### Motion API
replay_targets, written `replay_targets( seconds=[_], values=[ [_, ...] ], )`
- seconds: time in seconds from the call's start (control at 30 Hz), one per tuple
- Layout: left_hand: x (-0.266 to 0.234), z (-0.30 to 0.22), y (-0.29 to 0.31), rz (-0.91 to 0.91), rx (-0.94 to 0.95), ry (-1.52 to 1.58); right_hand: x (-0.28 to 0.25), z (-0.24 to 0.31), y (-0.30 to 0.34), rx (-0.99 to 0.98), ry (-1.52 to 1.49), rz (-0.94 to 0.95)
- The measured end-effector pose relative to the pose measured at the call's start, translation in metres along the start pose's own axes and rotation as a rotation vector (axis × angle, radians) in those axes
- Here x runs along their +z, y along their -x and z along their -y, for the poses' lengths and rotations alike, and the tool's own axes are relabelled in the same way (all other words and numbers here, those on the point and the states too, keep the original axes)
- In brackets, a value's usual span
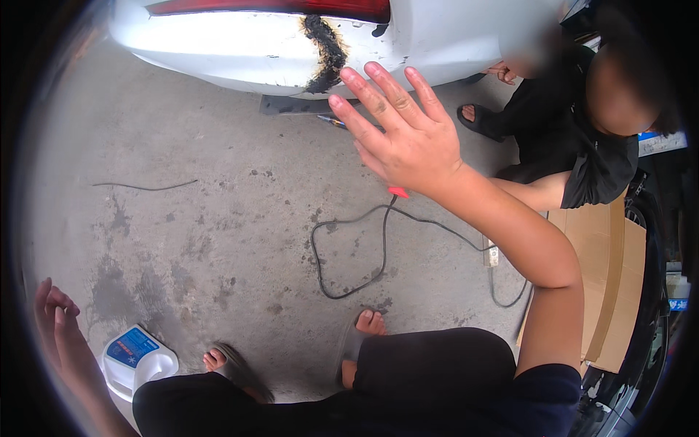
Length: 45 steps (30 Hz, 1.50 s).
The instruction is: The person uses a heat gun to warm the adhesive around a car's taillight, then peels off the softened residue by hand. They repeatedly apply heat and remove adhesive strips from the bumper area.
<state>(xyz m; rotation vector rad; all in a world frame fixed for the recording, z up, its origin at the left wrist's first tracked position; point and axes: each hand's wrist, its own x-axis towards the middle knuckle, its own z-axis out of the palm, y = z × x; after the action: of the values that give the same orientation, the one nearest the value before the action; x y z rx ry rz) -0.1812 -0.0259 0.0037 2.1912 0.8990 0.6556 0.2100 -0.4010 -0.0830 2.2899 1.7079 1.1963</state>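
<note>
My right hand (408, 135) is stretched out with its fingers spread and nothing in it. In the picture its fingertips overlap the lower edge of a white car bumper (218, 47); whether they touch it I cannot tell. A black, scorched-looking streak (325, 57) with brownish edges runs down the bumper beneath a red tail light (277, 6). Below my right palm shows the red end of a corded tool (397, 191), mostly hidden by the hand. At the far left, my left hand (62, 324) hangs with loosely bent fingers, holding nothing visible, near a white plastic jug (153, 364).
A black cord (318, 255) loops over the concrete floor toward a power strip (492, 255). Another person in black (542, 102) squats at the right by the bumper. Flattened cardboard (604, 291) lies at the right. A thin wire (145, 187) lies left.
</note>
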Motion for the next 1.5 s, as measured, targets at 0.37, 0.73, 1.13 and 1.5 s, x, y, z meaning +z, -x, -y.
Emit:
replay_targets(
  seconds=[0.37, 0.73, 1.13, 1.5],
  values=[
    [0.121, -0.076, 0.061, 1.587, 0.659, -0.735, 0.03, -0.011, -0.005, -0.032, 0.166, 0.033],
    [0.127, -0.064, 0.061, 1.685, 0.446, -0.563, 0.024, -0.001, 0.016, 0.005, 0.088, -0.157],
    [0.122, -0.053, 0.057, 1.695, 0.373, -0.433, 0.038, -0.002, 0.009, -0.012, 0.272, -0.033],
    [0.119, -0.057, 0.05, 1.702, 0.404, -0.386, 0.042, 0.001, 0.012, 0.011, 0.281, 0.032]
  ],
)
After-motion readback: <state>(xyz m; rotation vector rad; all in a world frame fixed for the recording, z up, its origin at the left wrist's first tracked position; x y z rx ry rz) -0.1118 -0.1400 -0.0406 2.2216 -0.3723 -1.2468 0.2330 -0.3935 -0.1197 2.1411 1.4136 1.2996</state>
